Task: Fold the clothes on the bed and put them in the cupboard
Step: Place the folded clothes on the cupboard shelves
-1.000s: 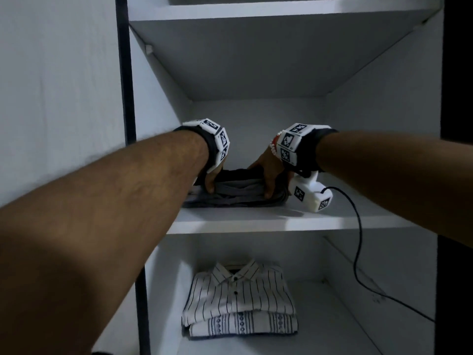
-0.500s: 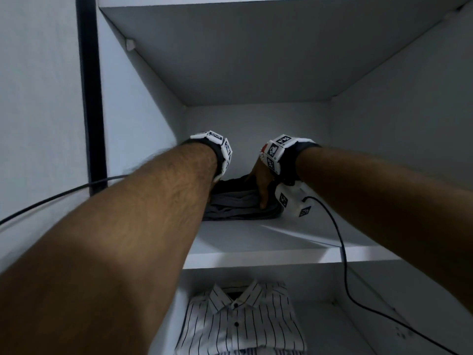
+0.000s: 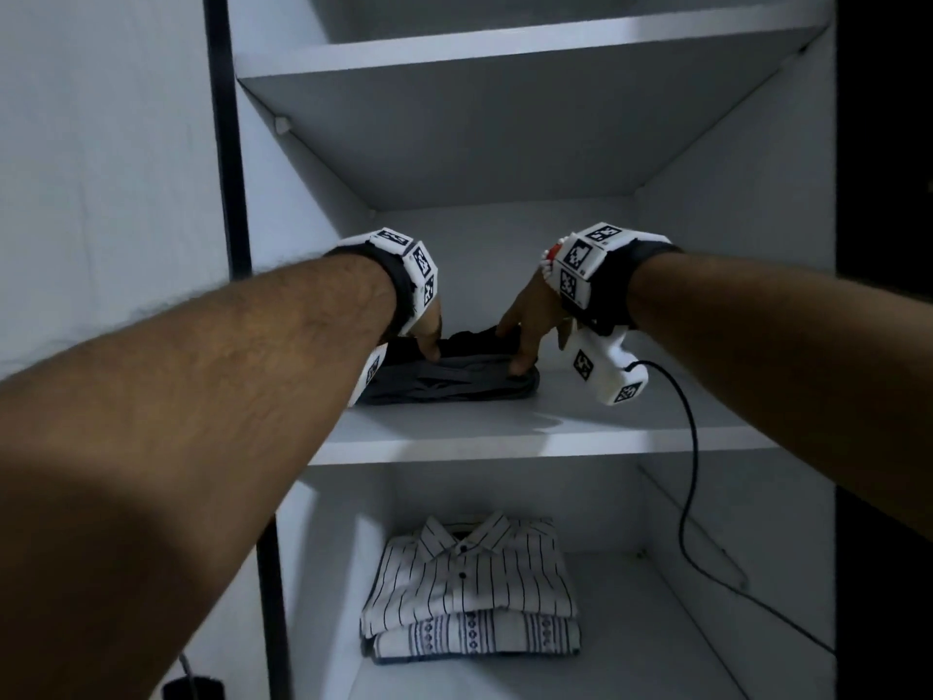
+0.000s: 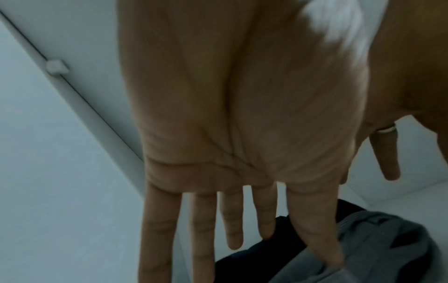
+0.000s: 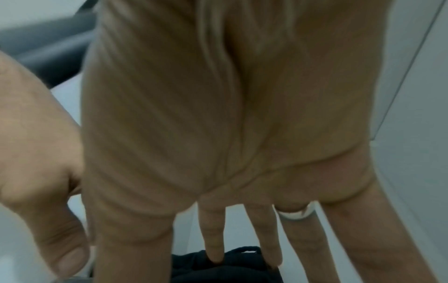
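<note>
Here the folded dark clothes (image 3: 449, 378), a grey garment with a black one behind it, lie on the middle shelf (image 3: 530, 437) of the white cupboard (image 3: 707, 245), toward its left side and set back from the front edge. Both hands reach in over them. The left hand (image 3: 429, 330) comes down on the left end of the pile; in the left wrist view its fingers (image 4: 315, 239) are straight and spread, with the tips touching the grey and black cloth (image 4: 363, 249). The right hand (image 3: 525, 336) stands at the right end of the pile, thumb down against the grey fold at the front and fingertips on the black cloth behind; from the right wrist view its fingers (image 5: 213, 239) are long and spread, a pale ring (image 5: 295, 212) on one of them, the tips resting on the black garment (image 5: 230, 268). Neither hand curls round the cloth.

Each wrist carries a white block with black-and-white markers, and a black cable (image 3: 686, 497) hangs from the right one down past the shelf's front edge. On the shelf below lie a folded white striped shirt (image 3: 469, 573), collar toward the back, stacked on a folded patterned garment (image 3: 474, 639), near the left wall.
</note>
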